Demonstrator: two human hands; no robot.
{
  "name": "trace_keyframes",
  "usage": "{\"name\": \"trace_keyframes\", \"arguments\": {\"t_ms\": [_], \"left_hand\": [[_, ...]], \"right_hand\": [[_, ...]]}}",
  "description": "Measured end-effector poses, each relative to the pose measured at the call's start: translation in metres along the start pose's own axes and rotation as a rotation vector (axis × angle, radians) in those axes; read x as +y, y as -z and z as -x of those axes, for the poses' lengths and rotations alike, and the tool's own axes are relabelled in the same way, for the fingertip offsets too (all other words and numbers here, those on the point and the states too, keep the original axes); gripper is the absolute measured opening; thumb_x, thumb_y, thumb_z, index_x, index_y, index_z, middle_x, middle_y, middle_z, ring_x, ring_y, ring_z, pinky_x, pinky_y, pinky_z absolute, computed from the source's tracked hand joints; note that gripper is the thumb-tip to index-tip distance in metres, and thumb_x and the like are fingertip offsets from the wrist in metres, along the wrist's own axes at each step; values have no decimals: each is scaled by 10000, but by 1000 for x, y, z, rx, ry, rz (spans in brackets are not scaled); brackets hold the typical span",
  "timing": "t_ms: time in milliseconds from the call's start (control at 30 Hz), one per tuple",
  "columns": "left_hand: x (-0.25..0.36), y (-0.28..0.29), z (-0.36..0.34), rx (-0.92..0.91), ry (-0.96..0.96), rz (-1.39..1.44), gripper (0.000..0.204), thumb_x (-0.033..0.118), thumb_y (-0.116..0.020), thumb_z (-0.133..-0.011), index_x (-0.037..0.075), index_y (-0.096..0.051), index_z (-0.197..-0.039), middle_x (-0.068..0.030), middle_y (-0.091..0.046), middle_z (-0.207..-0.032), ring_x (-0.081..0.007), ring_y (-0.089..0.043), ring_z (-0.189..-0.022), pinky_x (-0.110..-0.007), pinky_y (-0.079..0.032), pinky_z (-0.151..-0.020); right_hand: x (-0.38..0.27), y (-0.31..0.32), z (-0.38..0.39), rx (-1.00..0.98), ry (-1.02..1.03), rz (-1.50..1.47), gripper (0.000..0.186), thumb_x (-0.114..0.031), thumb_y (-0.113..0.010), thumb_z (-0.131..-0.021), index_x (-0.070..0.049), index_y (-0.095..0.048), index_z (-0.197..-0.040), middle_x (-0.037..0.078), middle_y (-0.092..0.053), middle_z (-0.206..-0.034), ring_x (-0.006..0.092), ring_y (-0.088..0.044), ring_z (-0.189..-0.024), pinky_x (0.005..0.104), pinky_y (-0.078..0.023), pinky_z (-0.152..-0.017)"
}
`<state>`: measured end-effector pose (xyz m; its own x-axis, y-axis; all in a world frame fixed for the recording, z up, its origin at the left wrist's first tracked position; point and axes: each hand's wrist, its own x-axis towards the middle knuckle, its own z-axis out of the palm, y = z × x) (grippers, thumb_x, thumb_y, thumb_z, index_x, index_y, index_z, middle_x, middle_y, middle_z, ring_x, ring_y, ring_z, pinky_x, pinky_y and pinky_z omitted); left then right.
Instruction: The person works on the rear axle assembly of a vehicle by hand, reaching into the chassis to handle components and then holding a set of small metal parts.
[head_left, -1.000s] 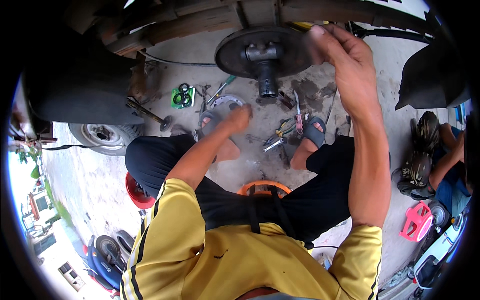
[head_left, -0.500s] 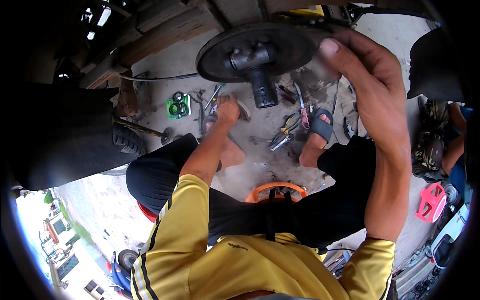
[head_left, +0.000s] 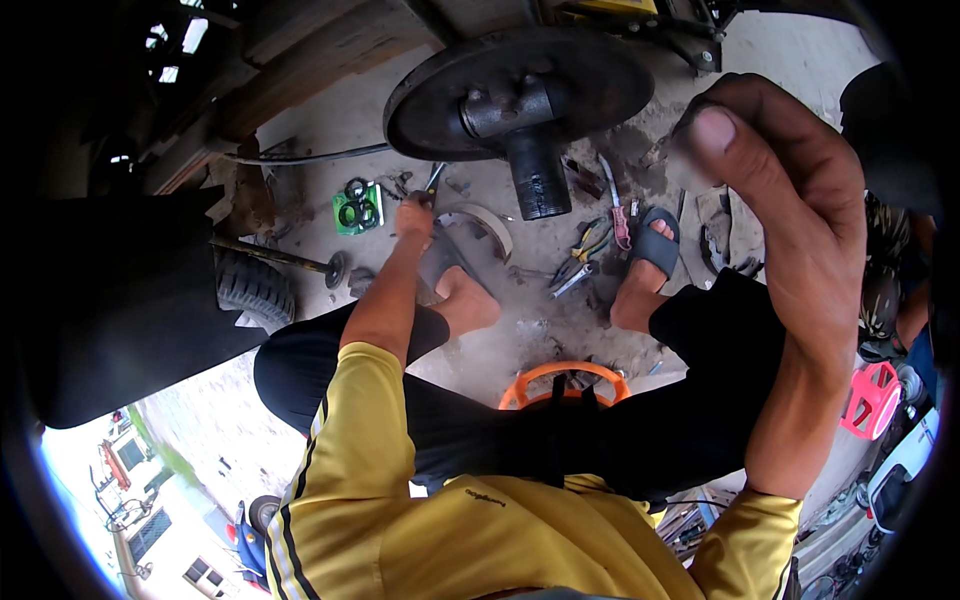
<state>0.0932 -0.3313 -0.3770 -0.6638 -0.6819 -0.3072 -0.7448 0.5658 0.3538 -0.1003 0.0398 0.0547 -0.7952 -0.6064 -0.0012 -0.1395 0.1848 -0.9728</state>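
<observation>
My left hand (head_left: 413, 220) is low over the ground, its fingers closed round the handle end of a screwdriver (head_left: 434, 183). Beside it on the concrete lies a curved brake shoe (head_left: 492, 228). My right hand (head_left: 785, 165) is raised at the right, closed, with thumb and curled fingers together; whatever may be between them is hidden. In front of me hangs a dark round metal plate (head_left: 600, 95). From its middle a black greasy threaded hub or shaft (head_left: 538, 180) sticks out toward me, apart from both hands.
Black rings lie on a green packet (head_left: 352, 208). Near my feet are pliers (head_left: 582, 250), a wrench (head_left: 572, 280) and a red-handled knife (head_left: 620, 222). An orange stool (head_left: 520, 385) is under me. A pink stool (head_left: 870, 402) and another person's arm (head_left: 910, 320) are at right.
My left hand has left the brake shoe, now lying on the ground, and moved left to the screwdriver. My right hand has moved right, away from the plate's rim.
</observation>
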Motion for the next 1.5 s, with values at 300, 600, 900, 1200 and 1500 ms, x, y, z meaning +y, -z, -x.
{"name": "trace_keyframes", "arguments": {"t_ms": [300,600,900,1200,1500], "left_hand": [[-6,-11,-15,-16,-3,-93,366,177,-600,-862,153,-630,-1225,-171,-682,-1107,-362,-647,-1036,-435,-518,-885],[24,0,31,55,-373,-159,315,212,-627,-770,85,-683,-1052,-164,-666,-1057,-364,-598,-1040,-466,-466,-919],[41,3,45,-34,-465,-478,294,214,-595,-826,121,-667,-1095,-106,-625,-1159,-324,-524,-1195,-459,-432,-1002],[78,93,67,-283,-465,-358,246,158,-616,-810,74,-696,-1027,-201,-661,-1082,-382,-633,-1026,-453,-508,-911],[200,240,167,-187,-449,-103,208,191,-614,-826,81,-710,-973,-157,-698,-971,-324,-679,-860,-398,-529,-795]], "right_hand": [[5,-4,-3,28,-11,-10,257,-190,-631,-952,51,-626,-1040,29,-634,-880,82,-570,-817,224,-445,-771],[1,-4,-6,7,11,-90,203,-156,-647,-935,36,-632,-1000,-11,-608,-847,53,-514,-770,207,-415,-722],[4,10,-13,215,40,70,202,-159,-673,-894,31,-663,-960,36,-623,-721,76,-497,-636,263,-417,-588],[-1,5,-44,248,203,130,214,-154,-645,-850,7,-665,-989,181,-689,-868,299,-664,-754,363,-507,-711],[2,6,-44,319,256,117,222,-185,-647,-845,-22,-663,-996,186,-692,-915,361,-662,-875,425,-514,-785]]}}
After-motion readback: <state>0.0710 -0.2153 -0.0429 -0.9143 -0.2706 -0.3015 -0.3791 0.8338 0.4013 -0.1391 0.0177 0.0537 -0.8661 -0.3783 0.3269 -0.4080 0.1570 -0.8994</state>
